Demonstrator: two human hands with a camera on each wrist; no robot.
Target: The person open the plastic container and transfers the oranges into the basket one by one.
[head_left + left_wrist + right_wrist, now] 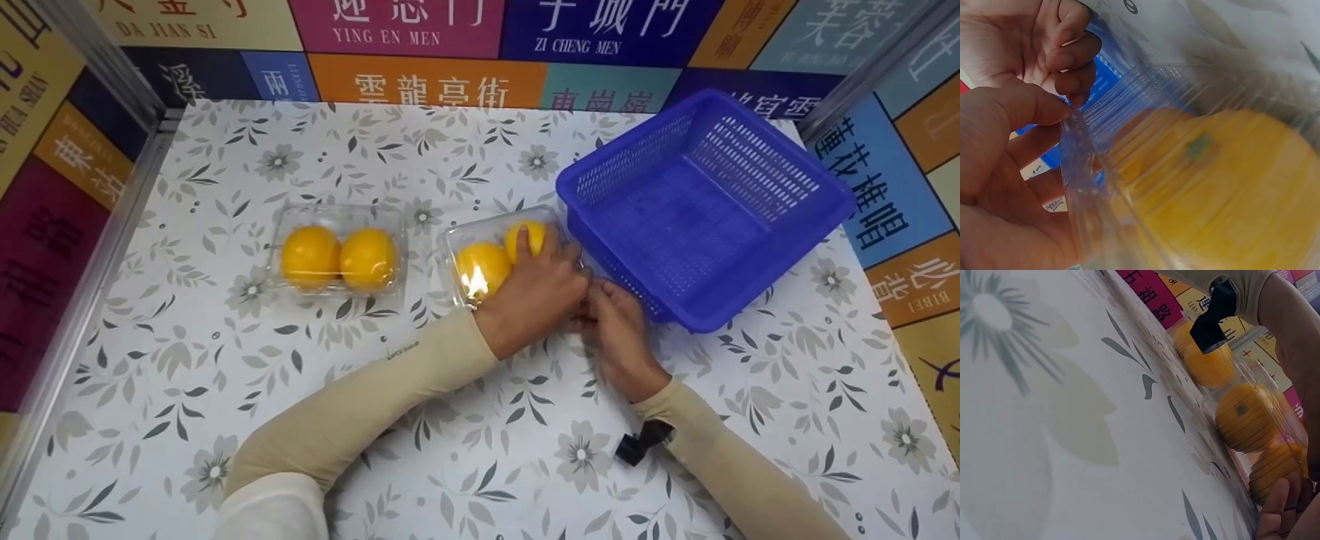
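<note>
A clear plastic fruit box with two oranges inside stands in the middle of the table. My left hand reaches across its top, fingers spread over the lid. In the left wrist view, the left thumb lies at the box's edge, with fingers visible behind the plastic, gripping that edge. At the box's near right corner, my right hand has curled fingers and pinches the edge beside the left thumb. The right fingers show close under an orange in the right wrist view. The right thumb's grip is partly hidden.
A second clear box with two oranges sits to the left. The blue plastic basket stands right beside the hands, towards the back right. Lettered panels wall in the floral-covered table.
</note>
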